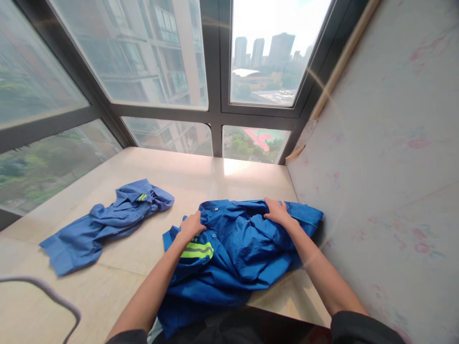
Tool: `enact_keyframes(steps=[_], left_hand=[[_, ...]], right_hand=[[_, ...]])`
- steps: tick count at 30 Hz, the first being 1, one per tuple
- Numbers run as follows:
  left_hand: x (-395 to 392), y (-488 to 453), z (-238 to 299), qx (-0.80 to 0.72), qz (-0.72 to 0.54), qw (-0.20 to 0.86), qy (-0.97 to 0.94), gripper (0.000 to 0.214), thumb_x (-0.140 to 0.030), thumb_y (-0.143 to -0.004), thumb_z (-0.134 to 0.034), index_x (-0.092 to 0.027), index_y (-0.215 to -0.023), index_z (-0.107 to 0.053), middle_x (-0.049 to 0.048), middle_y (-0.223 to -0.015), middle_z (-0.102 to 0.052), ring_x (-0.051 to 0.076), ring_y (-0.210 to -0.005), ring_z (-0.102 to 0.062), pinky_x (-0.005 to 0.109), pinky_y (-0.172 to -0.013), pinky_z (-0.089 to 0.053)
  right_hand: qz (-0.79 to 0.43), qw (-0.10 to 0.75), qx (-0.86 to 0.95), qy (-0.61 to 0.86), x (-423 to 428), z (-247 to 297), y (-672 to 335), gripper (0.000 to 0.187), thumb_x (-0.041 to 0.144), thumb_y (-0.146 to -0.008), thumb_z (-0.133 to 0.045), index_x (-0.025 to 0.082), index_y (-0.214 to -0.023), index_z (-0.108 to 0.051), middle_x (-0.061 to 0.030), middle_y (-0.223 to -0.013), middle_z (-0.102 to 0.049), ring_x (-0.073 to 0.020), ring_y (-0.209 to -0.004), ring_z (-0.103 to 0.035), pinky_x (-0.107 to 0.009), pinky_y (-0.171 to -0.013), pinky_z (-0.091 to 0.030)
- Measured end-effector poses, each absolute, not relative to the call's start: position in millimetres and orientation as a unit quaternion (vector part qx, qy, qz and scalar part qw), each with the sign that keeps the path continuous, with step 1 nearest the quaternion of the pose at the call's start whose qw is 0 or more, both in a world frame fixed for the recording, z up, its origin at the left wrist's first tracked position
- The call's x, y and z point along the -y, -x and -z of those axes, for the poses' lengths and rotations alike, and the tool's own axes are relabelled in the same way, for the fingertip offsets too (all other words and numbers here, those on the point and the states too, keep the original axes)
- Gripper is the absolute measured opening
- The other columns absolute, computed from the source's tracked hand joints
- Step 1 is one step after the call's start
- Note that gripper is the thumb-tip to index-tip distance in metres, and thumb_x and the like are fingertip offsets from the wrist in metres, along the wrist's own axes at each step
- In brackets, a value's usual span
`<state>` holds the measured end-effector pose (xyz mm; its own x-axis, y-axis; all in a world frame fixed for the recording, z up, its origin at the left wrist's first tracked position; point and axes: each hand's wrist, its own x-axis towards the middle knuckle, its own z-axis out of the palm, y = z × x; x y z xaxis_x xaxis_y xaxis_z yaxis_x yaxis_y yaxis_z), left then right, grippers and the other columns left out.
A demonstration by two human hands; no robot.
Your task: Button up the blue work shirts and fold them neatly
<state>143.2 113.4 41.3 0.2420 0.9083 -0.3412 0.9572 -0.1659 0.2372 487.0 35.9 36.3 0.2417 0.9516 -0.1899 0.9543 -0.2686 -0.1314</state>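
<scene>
A bright blue work jacket (247,253) lies crumpled in front of me, its near edge hanging over the front of the ledge. It has buttons and a yellow-green and grey reflective stripe (198,251). My left hand (192,225) is closed on the jacket's upper left part, just above the stripe. Farther right, my right hand (278,211) grips the fabric along the far edge. Some fingertips of both hands are hidden in the folds. To the left, apart from both hands, a paler blue garment (111,227) with a small reflective patch lies bunched lengthwise.
The pale stone ledge (132,282) runs up to grey-framed windows (215,86) at the back and left. A floral-papered wall (387,157) closes off the right side, close to my right arm. A grey cable (53,292) curves across the ledge at lower left.
</scene>
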Motion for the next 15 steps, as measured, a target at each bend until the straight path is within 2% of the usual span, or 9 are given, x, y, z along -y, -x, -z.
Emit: enact_keyframes(steps=[2, 5, 8, 11, 13, 15], left_hand=[[-122, -141, -46, -0.621, 0.021, 0.197, -0.759, 0.041, -0.036, -0.080, -0.062, -0.019, -0.117, -0.058, 0.0177, -0.115, -0.069, 0.035, -0.109, -0.064, 0.040, -0.084, -0.048], [-144, -133, -64, -0.644, -0.141, 0.172, -0.732, 0.037, -0.037, -0.088, -0.052, -0.021, -0.121, -0.057, 0.0147, -0.112, -0.070, 0.033, -0.107, -0.065, 0.040, -0.085, -0.048], [-169, -132, -89, -0.627, -0.346, 0.163, -0.679, 0.034, -0.034, -0.084, -0.058, -0.021, -0.116, -0.060, 0.0109, -0.106, -0.071, 0.029, -0.101, -0.066, 0.038, -0.087, -0.049], [-187, -153, -107, -0.575, -0.500, 0.198, -0.617, 0.033, -0.033, -0.082, -0.061, -0.020, -0.113, -0.060, 0.0074, -0.102, -0.069, 0.024, -0.096, -0.066, 0.035, -0.087, -0.051], [-194, -178, -112, -0.532, -0.552, 0.246, -0.593, 0.039, -0.035, -0.086, -0.057, -0.019, -0.121, -0.056, 0.0083, -0.109, -0.067, 0.022, -0.100, -0.064, 0.035, -0.091, -0.051], [-194, -204, -112, -0.501, -0.538, 0.293, -0.612, 0.049, -0.037, -0.087, -0.056, -0.018, -0.132, -0.049, 0.0117, -0.128, -0.059, 0.022, -0.116, -0.059, 0.035, -0.098, -0.048]], right_hand=[[0.140, 0.022, -0.603, -0.785, -38, -42, -490, 0.051, 0.022, -0.077, -0.064, 0.021, -0.129, -0.058, -0.0131, -0.119, -0.068, -0.0294, -0.115, -0.059, -0.043, -0.098, -0.039], [0.131, 0.004, -0.583, -0.802, -34, -60, -493, 0.029, 0.025, -0.084, -0.056, 0.021, -0.110, -0.069, -0.0109, -0.103, -0.073, -0.0261, -0.099, -0.066, -0.031, -0.081, -0.046], [0.025, -0.093, -0.517, -0.851, -24, -87, -488, 0.035, 0.027, -0.090, -0.048, 0.021, -0.119, -0.067, -0.0130, -0.105, -0.073, -0.0273, -0.094, -0.068, -0.031, -0.075, -0.047], [-0.085, -0.211, -0.469, -0.853, -21, -113, -473, 0.043, 0.026, -0.091, -0.047, 0.020, -0.133, -0.057, -0.0134, -0.112, -0.071, -0.0288, -0.094, -0.067, -0.034, -0.078, -0.048], [-0.106, -0.267, -0.460, -0.841, -27, -123, -460, 0.049, 0.023, -0.091, -0.046, 0.019, -0.139, -0.050, -0.0132, -0.117, -0.069, -0.0296, -0.097, -0.067, -0.036, -0.081, -0.049], [-0.086, -0.305, -0.458, -0.830, -41, -123, -450, 0.055, 0.020, -0.089, -0.046, 0.018, -0.144, -0.043, -0.0142, -0.120, -0.067, -0.0301, -0.102, -0.065, -0.038, -0.085, -0.049]])
